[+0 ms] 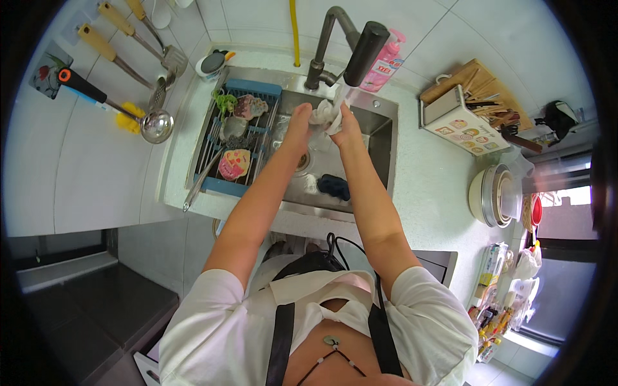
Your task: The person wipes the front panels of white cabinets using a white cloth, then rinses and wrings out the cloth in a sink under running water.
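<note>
My left hand (pixel 300 121) and my right hand (pixel 348 127) are both closed on a wet-looking white cloth (pixel 327 116). They hold it between them over the sink, right under the dark spray head of the faucet (pixel 364 55), where water seems to run down onto it. The cloth is bunched up, and my fingers are partly hidden behind it. Below my hands is the steel sink (pixel 384 145) with a round drain (pixel 302 162). A dark blue, crumpled cloth (pixel 333 186) lies on the sink floor, to the right of the drain.
A blue-framed drying rack (pixel 225 187) spans the sink's left part, bearing colourful scrub pads, greens and a long-handled strainer. Behind the faucet stands a pink pump bottle (pixel 384 63). Utensils hang on the left wall; a utensil holder (pixel 465 122) and stacked bowls (pixel 492 196) occupy the right counter.
</note>
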The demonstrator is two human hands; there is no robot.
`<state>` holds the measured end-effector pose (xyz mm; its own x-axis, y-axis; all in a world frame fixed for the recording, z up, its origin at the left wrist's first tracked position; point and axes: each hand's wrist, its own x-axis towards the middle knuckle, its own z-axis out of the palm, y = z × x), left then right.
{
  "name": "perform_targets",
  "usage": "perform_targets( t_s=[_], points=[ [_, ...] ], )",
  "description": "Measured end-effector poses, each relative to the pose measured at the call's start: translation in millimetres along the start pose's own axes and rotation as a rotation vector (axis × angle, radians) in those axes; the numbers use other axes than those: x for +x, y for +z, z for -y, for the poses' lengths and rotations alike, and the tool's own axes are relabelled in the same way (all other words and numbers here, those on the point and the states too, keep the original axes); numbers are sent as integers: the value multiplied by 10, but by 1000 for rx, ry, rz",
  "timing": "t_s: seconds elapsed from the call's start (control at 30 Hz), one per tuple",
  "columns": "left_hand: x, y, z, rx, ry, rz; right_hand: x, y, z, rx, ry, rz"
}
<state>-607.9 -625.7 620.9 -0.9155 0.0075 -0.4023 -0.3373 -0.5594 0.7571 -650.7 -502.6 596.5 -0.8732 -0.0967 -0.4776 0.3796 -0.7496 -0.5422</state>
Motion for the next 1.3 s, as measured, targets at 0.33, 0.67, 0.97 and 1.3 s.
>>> perform_targets(
  t_s=[0.33,0.67,0.97,1.3],
  points=[
    [307,294,85,-71,-138,142,-281,291,282,-405,-308,-5],
    [617,499,179,-172,-6,154,-29,-44,147,-1623,-1010,-250],
    [717,298,-4,484,212,-162,-409,-182,394,-1083,-576,-61],
    [596,140,-271,186,54,143,-392,-170,567,-1028,-730,-230]
  ],
)
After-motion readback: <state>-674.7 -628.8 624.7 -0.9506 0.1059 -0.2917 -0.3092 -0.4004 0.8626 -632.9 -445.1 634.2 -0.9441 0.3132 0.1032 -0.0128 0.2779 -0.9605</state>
